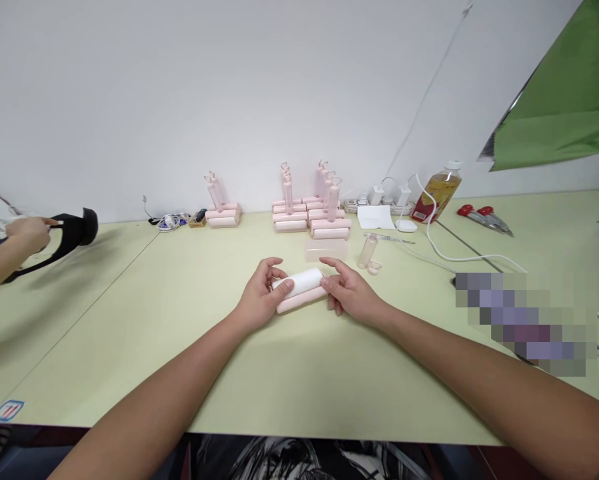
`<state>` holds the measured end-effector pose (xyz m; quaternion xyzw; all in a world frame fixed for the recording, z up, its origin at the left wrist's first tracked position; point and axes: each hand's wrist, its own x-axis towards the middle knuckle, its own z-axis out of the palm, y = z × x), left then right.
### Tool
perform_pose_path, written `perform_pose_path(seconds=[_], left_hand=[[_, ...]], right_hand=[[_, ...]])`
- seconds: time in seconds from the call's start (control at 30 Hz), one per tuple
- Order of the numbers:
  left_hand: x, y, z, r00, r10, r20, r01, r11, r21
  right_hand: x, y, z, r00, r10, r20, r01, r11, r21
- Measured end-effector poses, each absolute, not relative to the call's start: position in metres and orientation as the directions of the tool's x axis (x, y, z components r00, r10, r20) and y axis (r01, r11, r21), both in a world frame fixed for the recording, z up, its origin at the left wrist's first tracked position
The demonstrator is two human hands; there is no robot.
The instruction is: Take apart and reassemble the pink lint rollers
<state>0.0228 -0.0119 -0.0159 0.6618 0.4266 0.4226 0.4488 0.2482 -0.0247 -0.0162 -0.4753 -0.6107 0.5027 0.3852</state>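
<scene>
Over the table, my left hand grips the left end of a small white roll set in a pink holder, thumb resting on top. At the other end, my right hand pinches the same piece between thumb and fingers, its index finger stretched out. The undersides and some fingertips are hidden. Just beyond them lies a translucent pink cover. Right of that stands a small clear pink tube, with a little pale loop-shaped part beside it.
Along the wall stand several pink roll units with upright tubes. A power strip with chargers, white paper, a drink bottle and red-handled tools are at right. A co-worker's hand holds a black object at left.
</scene>
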Motion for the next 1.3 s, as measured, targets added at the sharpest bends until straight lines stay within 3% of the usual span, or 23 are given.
perform_pose_path(seconds=[0.3,0.37,0.5,0.6,0.7,0.8,0.97,1.13,1.3], left_hand=[[0.024,-0.02,-0.012,0.423,0.905,0.057,0.304,-0.201,0.931],[0.02,-0.015,-0.009,0.34,0.935,0.096,0.362,-0.225,0.905],[0.005,0.005,-0.004,-0.015,0.968,0.251,0.534,-0.205,0.821],[-0.002,0.015,-0.003,-0.08,0.964,0.253,0.478,-0.185,0.859],[0.003,0.012,-0.006,0.006,0.983,0.182,0.351,-0.172,0.92],[0.012,-0.001,-0.009,0.23,0.968,0.104,0.253,-0.162,0.954],[0.021,-0.022,-0.004,0.535,0.844,-0.031,0.266,-0.134,0.955],[0.024,-0.026,-0.001,0.503,0.864,-0.03,0.303,-0.145,0.942],[0.021,-0.018,-0.004,0.357,0.934,0.011,0.365,-0.151,0.919]], right_hand=[[0.246,-0.021,-0.022,-0.296,0.953,0.066,0.076,0.092,-0.993],[0.247,-0.021,-0.022,-0.285,0.954,0.094,0.077,0.121,-0.99],[0.247,-0.021,-0.022,-0.261,0.959,0.111,0.071,0.134,-0.988],[0.247,-0.021,-0.021,-0.261,0.96,0.1,0.077,0.124,-0.989],[0.247,-0.021,-0.022,-0.259,0.962,0.09,0.092,0.118,-0.989],[0.247,-0.02,-0.024,-0.246,0.964,0.102,0.089,0.128,-0.988],[0.246,-0.021,-0.025,-0.233,0.959,0.162,0.039,0.176,-0.984],[0.248,-0.021,-0.028,-0.199,0.954,0.226,0.109,0.25,-0.962],[0.262,-0.016,-0.016,0.012,0.899,0.437,0.424,0.391,-0.817]])
